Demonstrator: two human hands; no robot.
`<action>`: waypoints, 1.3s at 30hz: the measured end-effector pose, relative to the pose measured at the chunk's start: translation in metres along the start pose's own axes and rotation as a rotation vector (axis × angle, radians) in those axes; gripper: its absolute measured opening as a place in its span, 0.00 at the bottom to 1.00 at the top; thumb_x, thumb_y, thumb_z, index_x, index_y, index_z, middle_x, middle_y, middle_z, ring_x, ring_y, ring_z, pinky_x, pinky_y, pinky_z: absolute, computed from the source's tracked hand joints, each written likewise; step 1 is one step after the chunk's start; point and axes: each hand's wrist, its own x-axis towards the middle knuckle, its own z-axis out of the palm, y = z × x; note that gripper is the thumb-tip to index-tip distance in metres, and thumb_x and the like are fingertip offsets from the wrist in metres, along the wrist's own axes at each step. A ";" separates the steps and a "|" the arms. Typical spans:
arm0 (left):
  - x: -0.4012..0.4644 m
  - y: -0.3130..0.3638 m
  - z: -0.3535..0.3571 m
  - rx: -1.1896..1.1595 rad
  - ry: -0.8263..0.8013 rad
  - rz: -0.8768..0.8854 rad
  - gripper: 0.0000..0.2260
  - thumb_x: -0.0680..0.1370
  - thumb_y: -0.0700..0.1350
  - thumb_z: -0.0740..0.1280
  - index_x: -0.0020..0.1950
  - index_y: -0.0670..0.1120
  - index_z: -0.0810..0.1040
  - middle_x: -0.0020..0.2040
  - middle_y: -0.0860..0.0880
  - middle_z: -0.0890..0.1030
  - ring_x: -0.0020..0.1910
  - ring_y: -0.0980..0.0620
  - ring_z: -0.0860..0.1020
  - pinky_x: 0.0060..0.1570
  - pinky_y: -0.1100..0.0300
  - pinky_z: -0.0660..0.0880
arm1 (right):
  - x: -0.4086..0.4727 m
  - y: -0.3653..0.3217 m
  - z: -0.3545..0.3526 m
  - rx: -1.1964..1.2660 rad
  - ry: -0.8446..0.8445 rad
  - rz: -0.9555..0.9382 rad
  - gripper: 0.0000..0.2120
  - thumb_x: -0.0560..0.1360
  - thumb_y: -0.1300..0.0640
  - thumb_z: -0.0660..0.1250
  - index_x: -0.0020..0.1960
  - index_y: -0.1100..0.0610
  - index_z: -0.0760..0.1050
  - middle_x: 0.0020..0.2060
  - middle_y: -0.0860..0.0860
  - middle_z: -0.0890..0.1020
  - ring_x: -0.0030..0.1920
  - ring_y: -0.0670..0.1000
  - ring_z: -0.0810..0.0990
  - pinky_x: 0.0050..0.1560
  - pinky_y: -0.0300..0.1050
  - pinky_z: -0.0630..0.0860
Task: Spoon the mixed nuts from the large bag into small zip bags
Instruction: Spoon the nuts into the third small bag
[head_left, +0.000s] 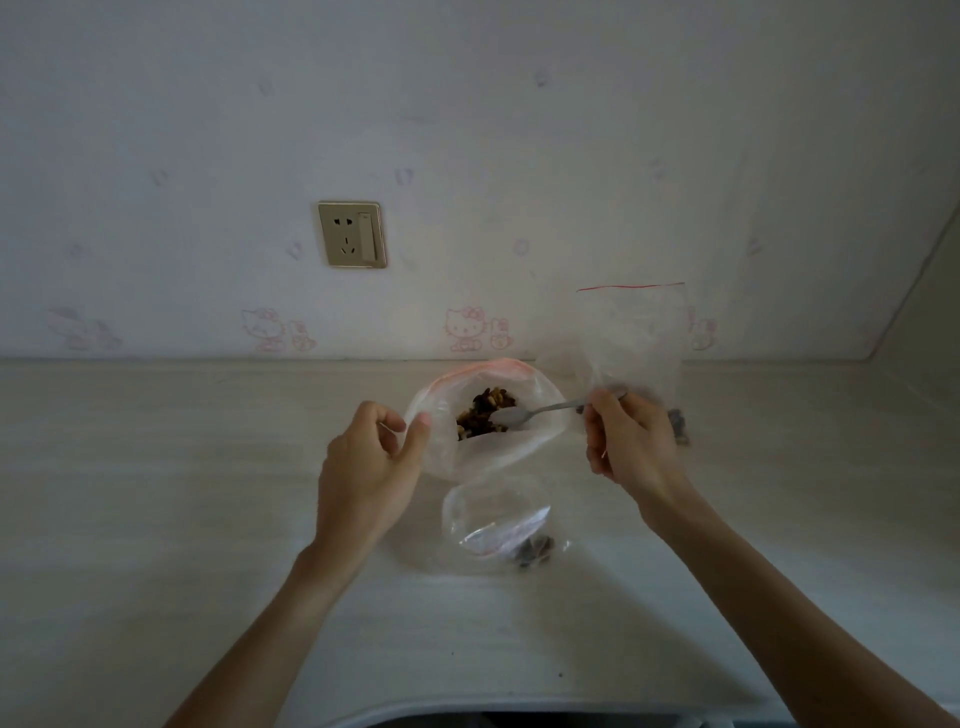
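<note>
Steel spoon (540, 410), bowl seemingly leftward

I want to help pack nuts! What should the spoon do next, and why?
Probably dip down and scoop: the spoon in the right hand looks empty, just above the nuts, while the left hand holds the large bag open.

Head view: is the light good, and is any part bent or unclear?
Head view: dim, flat light, no glare; the pale wooden counter edge bows from wide-angle distortion; the nuts in the clear large zip bag look soft, and the metal spoon bowl is slightly blurred.
</note>
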 end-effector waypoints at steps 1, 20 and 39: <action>0.007 0.000 0.003 0.016 0.025 -0.006 0.15 0.76 0.64 0.69 0.48 0.54 0.73 0.42 0.56 0.79 0.42 0.54 0.80 0.43 0.54 0.75 | 0.005 0.001 0.003 -0.057 0.015 -0.048 0.18 0.84 0.56 0.59 0.38 0.62 0.74 0.26 0.52 0.74 0.24 0.50 0.71 0.23 0.42 0.68; 0.041 0.001 0.039 -0.392 -0.348 -0.167 0.07 0.82 0.45 0.68 0.51 0.54 0.86 0.45 0.52 0.88 0.46 0.53 0.86 0.49 0.56 0.81 | 0.040 0.039 0.041 -0.254 -0.019 -0.009 0.19 0.83 0.58 0.60 0.36 0.66 0.72 0.25 0.55 0.72 0.25 0.53 0.71 0.28 0.49 0.71; 0.051 -0.011 0.039 -0.468 -0.181 -0.142 0.05 0.82 0.46 0.70 0.50 0.51 0.86 0.40 0.49 0.86 0.32 0.55 0.79 0.30 0.64 0.73 | 0.038 0.032 0.041 0.067 -0.098 0.308 0.14 0.84 0.58 0.61 0.42 0.63 0.77 0.27 0.55 0.78 0.23 0.56 0.75 0.21 0.43 0.67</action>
